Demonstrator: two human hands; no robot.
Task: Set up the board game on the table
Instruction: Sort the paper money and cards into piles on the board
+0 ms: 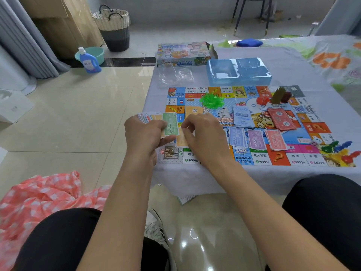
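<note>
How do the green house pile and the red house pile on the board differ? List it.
The green house pile is translucent bright green and large; the red house pile is opaque red and much smaller. The green lies near the board's top middle, the red further right. Both are loose heaps lying on the board.

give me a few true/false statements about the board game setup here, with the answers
1. The left hand holds a fanned stack of play money. True.
2. The green plastic houses are piled in the blue tray. False: they lie on the game board.
3. The game box sits beyond the board. True.
4. The dice rest in the right hand. False: they lie on the board near the coloured pawns.
5. A green 500 note tops the held stack. True.
</note>
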